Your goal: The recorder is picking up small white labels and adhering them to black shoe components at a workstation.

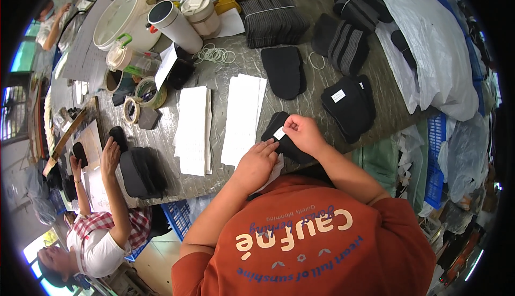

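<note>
A black, rounded fabric piece (293,152) lies in front of me at the table's near edge. On it is a small white label (279,133), and my right hand (303,135) pinches that label's edge between thumb and finger. My left hand (255,164) rests with its fingers stretched out at the left side of the piece, their tips close to the label. Part of a white sheet (274,172) shows beneath my left hand. To the right sits a small stack of black pieces (347,105), the top one bearing a similar white label.
Two stacks of white paper (193,129) lie to the left. Farther off are a black piece (283,72), a banded grey-black stack (274,21), rubber bands (214,54), a white tumbler (174,26) and a plastic bag (429,44). At left, a co-worker's hand (111,156) is near a black stack (142,172).
</note>
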Demonstrator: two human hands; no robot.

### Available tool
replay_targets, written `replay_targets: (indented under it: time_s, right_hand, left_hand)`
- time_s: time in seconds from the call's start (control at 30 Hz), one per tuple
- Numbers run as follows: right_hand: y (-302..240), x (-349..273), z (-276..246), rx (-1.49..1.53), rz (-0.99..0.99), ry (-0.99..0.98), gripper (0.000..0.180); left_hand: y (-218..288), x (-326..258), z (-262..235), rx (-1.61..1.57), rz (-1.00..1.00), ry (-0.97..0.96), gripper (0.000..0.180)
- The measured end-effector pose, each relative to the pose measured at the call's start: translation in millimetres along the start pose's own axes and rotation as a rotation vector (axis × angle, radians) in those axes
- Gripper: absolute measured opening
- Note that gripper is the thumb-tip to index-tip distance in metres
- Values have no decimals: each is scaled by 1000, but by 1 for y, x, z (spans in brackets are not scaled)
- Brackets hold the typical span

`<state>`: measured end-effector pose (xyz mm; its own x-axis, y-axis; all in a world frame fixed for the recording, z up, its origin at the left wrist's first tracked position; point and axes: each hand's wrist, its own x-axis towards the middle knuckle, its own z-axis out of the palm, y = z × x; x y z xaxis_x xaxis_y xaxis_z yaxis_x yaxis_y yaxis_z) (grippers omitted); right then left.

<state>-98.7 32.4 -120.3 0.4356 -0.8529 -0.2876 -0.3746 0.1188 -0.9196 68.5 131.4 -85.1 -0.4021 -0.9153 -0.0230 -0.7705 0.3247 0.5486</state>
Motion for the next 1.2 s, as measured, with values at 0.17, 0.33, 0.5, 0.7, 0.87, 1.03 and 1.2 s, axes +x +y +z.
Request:
replay_targets:
  time_s: [0.17, 0.33, 0.5, 0.7, 0.87, 1.03, 1.2]
  right_hand:
    - [4, 0, 3, -66, -9, 29, 9]
    - [6, 1, 4, -116, -10, 37, 10]
    - [5, 3, 2, -142, -24, 41, 11]
    - [0, 4, 5, -165, 30, 151, 26]
    - [-15, 5, 7, -336, 46, 184, 27]
    - [4, 8, 1, -411, -229, 329, 23]
    - [-7, 16, -21, -276, -94, 132, 19]
  left_hand:
    - [2, 0, 0, -20, -6, 1, 15]
    - [4, 1, 0, -14, -48, -6, 15]
    - [6, 4, 3, 12, -47, -18, 16]
    - [8, 6, 5, 63, -71, -56, 16]
    - [9, 5, 6, 85, -72, -46, 16]
    - [8, 1, 5, -9, -60, 9, 14]
    - [-3, -4, 13, -19, -62, 81, 12]
